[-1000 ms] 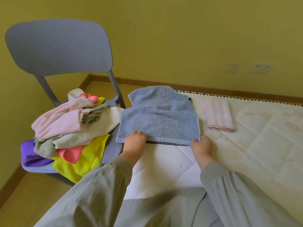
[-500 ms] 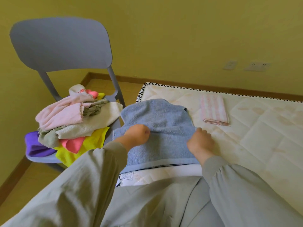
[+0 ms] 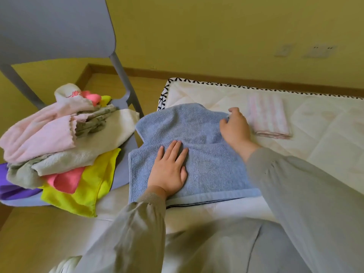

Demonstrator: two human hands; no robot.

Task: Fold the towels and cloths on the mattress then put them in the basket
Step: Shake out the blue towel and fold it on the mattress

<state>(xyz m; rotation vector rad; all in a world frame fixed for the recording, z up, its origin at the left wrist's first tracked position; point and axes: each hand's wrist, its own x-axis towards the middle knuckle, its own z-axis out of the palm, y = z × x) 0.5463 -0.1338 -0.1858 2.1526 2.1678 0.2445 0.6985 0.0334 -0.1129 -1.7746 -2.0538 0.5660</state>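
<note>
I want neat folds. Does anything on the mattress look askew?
Yes, the blue towel: its far layer is rumpled and narrower than the near layer, so edges don't align. Left hand presses it flat; right hand grips its far corner.

A grey chair (image 3: 59, 26) stands by the yellow wall (image 3: 197, 26), sockets (image 3: 319, 51) further right.
</note>
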